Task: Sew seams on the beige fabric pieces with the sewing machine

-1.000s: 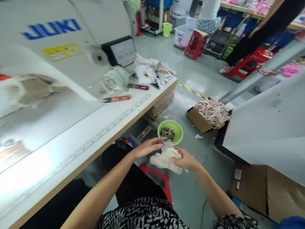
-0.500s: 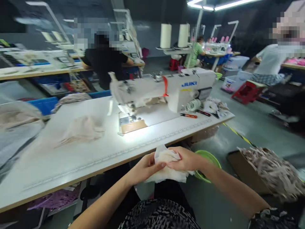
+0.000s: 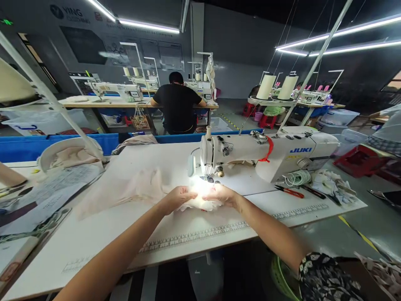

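While left hand (image 3: 178, 200) and right hand (image 3: 224, 195) pinch pale cloth (image 3: 202, 205) in fingers before the sewing machine (image 3: 244, 149), ruler-marked bench (image 3: 108, 221) runs under it, co-worker (image 3: 177, 104) sits well behind.

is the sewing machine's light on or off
On: bright glare washes out the cloth held by the left hand and right hand in front of the sewing machine.

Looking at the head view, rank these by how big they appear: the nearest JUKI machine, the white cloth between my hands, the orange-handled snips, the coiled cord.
1. JUKI machine
2. White cloth, partly lost in glare
3. Coiled cord and orange-handled snips: too alike to rank
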`<state>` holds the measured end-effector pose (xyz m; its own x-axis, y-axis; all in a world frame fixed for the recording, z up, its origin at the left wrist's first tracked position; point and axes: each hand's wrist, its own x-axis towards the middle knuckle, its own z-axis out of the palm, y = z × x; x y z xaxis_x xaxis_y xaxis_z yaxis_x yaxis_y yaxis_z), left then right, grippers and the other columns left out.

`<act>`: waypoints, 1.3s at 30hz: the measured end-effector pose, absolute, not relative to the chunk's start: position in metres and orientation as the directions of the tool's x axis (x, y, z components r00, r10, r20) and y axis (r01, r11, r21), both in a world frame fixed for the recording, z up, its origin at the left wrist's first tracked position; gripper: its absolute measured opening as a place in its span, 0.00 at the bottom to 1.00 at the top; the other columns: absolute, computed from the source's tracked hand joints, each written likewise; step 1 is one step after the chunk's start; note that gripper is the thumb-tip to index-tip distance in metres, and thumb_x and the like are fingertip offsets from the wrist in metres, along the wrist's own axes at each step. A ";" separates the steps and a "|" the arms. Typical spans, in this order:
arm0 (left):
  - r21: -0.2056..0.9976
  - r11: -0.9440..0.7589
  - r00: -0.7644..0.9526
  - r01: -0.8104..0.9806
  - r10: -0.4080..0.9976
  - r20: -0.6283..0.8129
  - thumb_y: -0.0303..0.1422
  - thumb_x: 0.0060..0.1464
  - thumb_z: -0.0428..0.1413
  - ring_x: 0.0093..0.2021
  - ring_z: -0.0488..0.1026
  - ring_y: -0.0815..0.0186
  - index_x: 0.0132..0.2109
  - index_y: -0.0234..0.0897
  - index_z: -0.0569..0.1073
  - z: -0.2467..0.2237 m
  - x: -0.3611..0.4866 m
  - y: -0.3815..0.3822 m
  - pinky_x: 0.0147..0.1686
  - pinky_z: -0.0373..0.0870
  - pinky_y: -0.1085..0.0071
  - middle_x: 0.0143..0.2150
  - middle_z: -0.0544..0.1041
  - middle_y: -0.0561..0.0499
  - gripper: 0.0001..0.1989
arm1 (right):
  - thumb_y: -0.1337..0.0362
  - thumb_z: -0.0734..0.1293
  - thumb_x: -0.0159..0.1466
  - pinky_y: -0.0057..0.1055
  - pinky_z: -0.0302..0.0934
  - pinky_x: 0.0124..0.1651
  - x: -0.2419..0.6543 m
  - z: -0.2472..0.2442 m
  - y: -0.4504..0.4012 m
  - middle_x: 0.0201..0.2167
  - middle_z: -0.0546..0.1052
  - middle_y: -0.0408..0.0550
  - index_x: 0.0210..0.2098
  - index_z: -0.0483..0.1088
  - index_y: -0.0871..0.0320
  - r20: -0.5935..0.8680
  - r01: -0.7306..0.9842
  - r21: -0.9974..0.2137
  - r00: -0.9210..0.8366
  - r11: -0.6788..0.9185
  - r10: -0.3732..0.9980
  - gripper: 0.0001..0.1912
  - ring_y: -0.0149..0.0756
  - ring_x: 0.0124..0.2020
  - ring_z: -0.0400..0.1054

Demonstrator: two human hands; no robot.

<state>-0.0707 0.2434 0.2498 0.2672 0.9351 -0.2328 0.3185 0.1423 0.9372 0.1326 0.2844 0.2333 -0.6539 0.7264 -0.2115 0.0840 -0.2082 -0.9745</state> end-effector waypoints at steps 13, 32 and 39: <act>0.947 0.177 0.356 0.267 0.895 -0.268 0.55 0.45 0.60 0.17 0.62 0.70 0.30 0.38 0.69 0.239 -0.084 0.246 0.17 0.54 0.73 0.20 0.73 0.54 0.24 | 0.63 0.75 0.48 0.32 0.65 0.34 0.148 0.241 0.283 0.30 0.79 0.46 0.31 0.76 0.58 -0.249 0.090 -0.962 -0.671 -0.257 0.698 0.11 0.37 0.33 0.71; 0.945 0.113 0.416 0.306 0.878 -0.239 0.57 0.45 0.63 0.26 0.61 0.69 0.30 0.37 0.68 0.251 -0.085 0.236 0.26 0.54 0.72 0.26 0.66 0.55 0.27 | 0.39 0.73 0.55 0.29 0.58 0.23 0.146 0.226 0.280 0.24 0.69 0.41 0.41 0.67 0.53 -0.015 0.049 -0.999 -0.498 0.011 0.867 0.27 0.31 0.24 0.61; 0.945 0.083 0.438 0.315 0.871 -0.223 0.55 0.48 0.62 0.27 0.60 0.69 0.30 0.37 0.68 0.247 -0.086 0.237 0.26 0.53 0.72 0.26 0.66 0.55 0.25 | 0.44 0.71 0.59 0.35 0.68 0.36 0.138 0.230 0.275 0.35 0.76 0.49 0.40 0.71 0.55 0.122 0.043 -0.986 -0.468 0.160 0.875 0.22 0.38 0.35 0.70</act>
